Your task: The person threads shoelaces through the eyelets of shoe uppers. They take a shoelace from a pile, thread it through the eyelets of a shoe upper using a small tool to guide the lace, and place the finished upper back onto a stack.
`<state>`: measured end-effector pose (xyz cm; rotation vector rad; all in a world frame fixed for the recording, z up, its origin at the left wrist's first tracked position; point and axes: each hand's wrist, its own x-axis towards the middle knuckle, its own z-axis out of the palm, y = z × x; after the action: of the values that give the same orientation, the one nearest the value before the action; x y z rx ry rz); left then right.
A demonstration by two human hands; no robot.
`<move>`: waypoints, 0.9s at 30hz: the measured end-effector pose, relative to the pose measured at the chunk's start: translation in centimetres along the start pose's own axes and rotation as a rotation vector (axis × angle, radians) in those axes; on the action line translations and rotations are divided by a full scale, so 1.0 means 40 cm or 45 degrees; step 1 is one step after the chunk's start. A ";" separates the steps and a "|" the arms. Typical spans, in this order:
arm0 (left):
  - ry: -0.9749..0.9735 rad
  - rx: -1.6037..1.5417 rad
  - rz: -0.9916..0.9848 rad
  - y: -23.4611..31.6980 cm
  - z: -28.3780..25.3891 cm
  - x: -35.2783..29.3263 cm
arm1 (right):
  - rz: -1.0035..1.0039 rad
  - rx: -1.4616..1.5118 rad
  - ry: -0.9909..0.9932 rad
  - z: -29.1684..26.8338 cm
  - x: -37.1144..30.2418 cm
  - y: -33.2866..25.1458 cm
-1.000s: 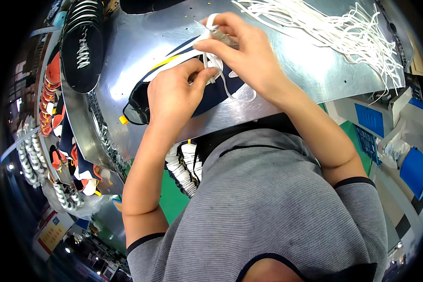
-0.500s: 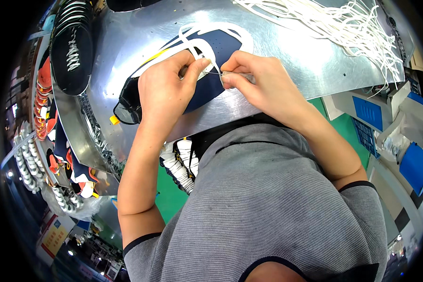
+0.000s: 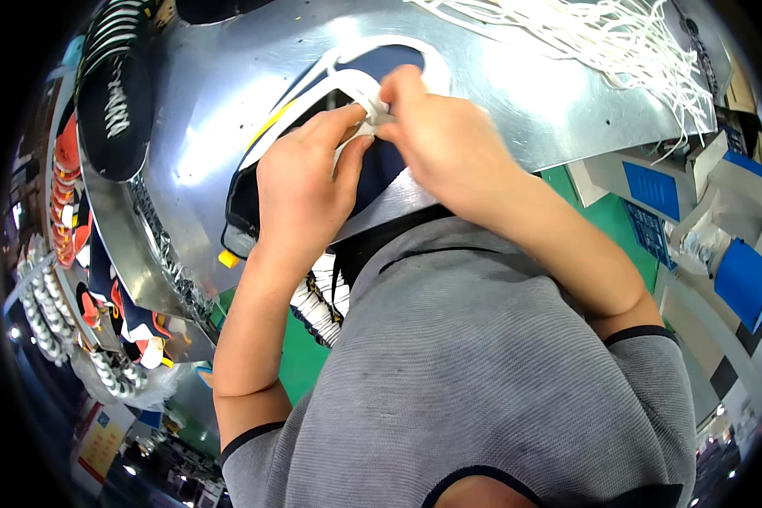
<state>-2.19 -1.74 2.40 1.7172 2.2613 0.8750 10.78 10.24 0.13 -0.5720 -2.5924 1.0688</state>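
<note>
A navy shoe upper (image 3: pixel 371 184) with white trim, a yellow strip and a yellow heel tab lies tilted on the metal table, under my hands. My left hand (image 3: pixel 303 182) is closed on its white-edged opening, thumb and fingers pinching near the middle. Against that same spot my right hand (image 3: pixel 449 148) is closed, thumb and forefinger meeting at the white band; motion smears it. Whatever its fingertips hold is hidden. A white shoelace or band (image 3: pixel 436 68) loops over the far end of the upper.
A heap of loose white shoelaces (image 3: pixel 601 42) covers the table's far right. A black laced shoe piece (image 3: pixel 114 118) stands at the left edge. White and blue boxes (image 3: pixel 652 190) sit beyond the table's right. White-laced shoe parts (image 3: pixel 322 300) show below the table edge.
My right hand has moved up and left, right against my left hand. The thin dark strand that stretched between the hands no longer shows. The upper's heel end has shifted right and nearer me.
</note>
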 end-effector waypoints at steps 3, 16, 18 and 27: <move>0.107 0.284 0.228 -0.007 -0.048 -0.047 | 0.148 0.235 -0.215 -0.124 -0.052 -0.003; 0.155 0.431 0.515 -0.061 -0.121 -0.084 | 0.184 0.522 -0.209 -0.154 0.067 0.057; 0.186 0.416 0.504 -0.074 -0.117 -0.083 | 0.404 0.372 -0.164 -0.176 -0.001 0.014; 0.112 0.267 0.459 -0.065 -0.101 -0.045 | 0.534 0.879 0.011 -0.147 0.048 0.028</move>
<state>-5.63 -5.23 3.89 2.2732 2.2006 0.8125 11.71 15.44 3.56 -0.9330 -1.9244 1.9514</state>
